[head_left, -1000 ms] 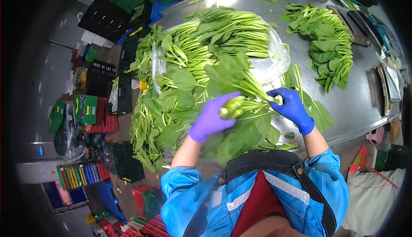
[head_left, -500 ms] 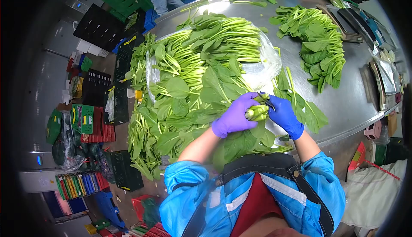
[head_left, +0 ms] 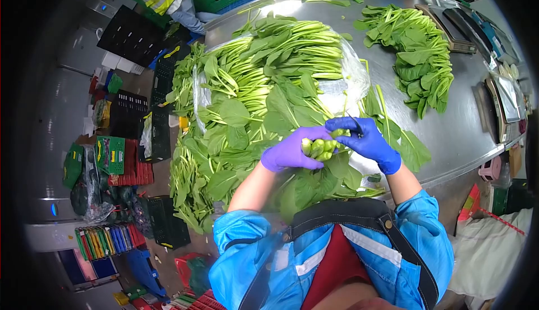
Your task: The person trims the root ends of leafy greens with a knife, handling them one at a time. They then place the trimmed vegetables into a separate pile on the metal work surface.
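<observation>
Shifted slightly toward nine o'clock, one leafy bunch is clasped in the left hand, at least four stem ends showing; the right hand grips one dark tool — mostly hidden — at three o'clock.

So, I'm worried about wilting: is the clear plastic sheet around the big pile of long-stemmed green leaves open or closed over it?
Open: the clear plastic sheet shows beside the pile, whose top lies uncovered.
</observation>
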`<state>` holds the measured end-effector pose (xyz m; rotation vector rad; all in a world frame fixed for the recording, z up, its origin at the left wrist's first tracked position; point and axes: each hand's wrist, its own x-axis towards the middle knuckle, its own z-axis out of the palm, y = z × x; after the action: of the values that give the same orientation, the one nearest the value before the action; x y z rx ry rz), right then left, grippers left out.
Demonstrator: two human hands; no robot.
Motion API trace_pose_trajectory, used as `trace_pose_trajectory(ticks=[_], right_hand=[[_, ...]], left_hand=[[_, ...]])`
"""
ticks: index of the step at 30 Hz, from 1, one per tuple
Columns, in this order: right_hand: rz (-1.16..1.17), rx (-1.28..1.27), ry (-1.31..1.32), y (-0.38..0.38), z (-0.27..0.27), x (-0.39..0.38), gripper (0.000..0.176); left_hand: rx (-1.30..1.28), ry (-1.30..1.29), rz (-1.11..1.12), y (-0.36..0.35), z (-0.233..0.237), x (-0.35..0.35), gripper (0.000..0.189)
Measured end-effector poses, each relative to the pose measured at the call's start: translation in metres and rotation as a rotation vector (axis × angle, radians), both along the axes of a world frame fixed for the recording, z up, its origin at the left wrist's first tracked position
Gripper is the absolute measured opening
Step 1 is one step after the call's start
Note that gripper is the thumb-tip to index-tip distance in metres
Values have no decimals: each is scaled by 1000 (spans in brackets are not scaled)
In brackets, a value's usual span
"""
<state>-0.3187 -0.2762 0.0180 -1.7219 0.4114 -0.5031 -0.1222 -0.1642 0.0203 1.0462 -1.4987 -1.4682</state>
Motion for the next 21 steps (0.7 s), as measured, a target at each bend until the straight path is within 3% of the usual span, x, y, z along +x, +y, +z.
trace_pose_trajectory(ticks=[1, 3, 4, 6, 8, 10, 11, 13, 14, 16, 17, 18, 19, 21], right_hand=[[0, 2, -3, 2, -2, 3, 28], [-162, -313, -15, 6, -10, 9, 18], [-160, -308, -15, 5, -10, 7, 18], [-140, -118, 265, -7, -12, -2, 15], [-363, 135, 350, -36, -22, -23, 15], [-458, -4, 446, -79, -58, -48, 15], [-454, -3, 449, -83, -71, -51, 15], [-407, -546, 683, -84, -86, -48, 19], [-355, -353, 417, -70, -94, -40, 26], [-98, -207, 398, -36, -90, -8, 35], [39, -273, 380, -19, -98, 4, 38], [94, -499, 408, -3, -120, 17, 39], [63, -536, 535, 11, -120, 25, 38], [45, -538, 530, 7, -131, 27, 38]], left_hand=[[2, -3, 0, 3, 0, 0, 51], [-100, -195, 181, 11, 3, -1, 51], [-95, -196, 182, 15, 5, 0, 51], [-195, -360, 261, 26, 15, 9, 53], [-10, -34, 400, 45, 30, 30, 65], [16, 100, 578, 65, 37, 52, 67], [19, 102, 581, 74, 38, 61, 67], [-71, 159, 675, 84, 38, 74, 68], [-69, 159, 676, 85, 38, 76, 68], [0, 83, 644, 88, 40, 75, 68], [-4, 81, 639, 85, 43, 70, 69], [-4, 77, 643, 85, 44, 67, 69], [-21, 51, 650, 85, 44, 64, 68], [-73, 0, 680, 90, 47, 63, 68]])
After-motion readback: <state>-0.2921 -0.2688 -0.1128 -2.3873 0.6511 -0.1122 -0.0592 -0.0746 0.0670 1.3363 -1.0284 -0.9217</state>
